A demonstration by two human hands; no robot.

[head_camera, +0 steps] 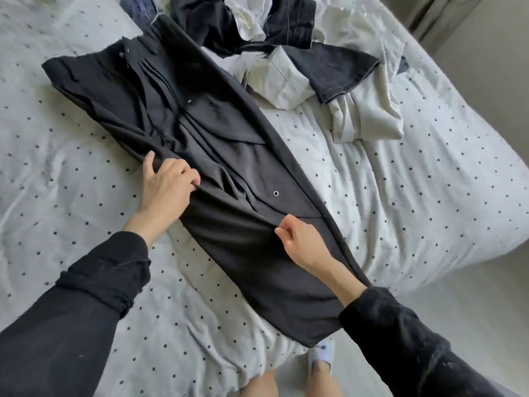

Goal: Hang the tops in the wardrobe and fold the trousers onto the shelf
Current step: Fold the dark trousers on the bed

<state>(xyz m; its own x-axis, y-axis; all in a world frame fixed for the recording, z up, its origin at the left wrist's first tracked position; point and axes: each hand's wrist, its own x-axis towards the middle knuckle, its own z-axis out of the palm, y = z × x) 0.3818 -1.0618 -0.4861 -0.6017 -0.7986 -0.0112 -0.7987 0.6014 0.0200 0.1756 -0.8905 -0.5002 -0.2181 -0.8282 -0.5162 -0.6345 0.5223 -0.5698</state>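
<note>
Black-sleeved forearms reach in from the bottom edge toward a bed covered in a pale, dark-dotted duvet [71, 173]. On the left, the left hand [164, 184] pinches a fold of black fabric, its grip closed on the left edge of a pair of black trousers [217, 156]. Further right, the right hand [303, 239] pinches the same cloth nearer the hem, thumb and fingers closed on a ridge of it. The trousers lie flat on the bed, their long axis running diagonally: waistband at the upper left, hem at the lower right, hanging just over the bed's near edge. Beyond them, at the upper right, a heap of unsorted garments [289, 53] waits, dark denim mixed with pale cream pieces. No wardrobe or shelf is in view. Judging by this, the folding of this pair has barely begun, and most of the task remains.
</note>
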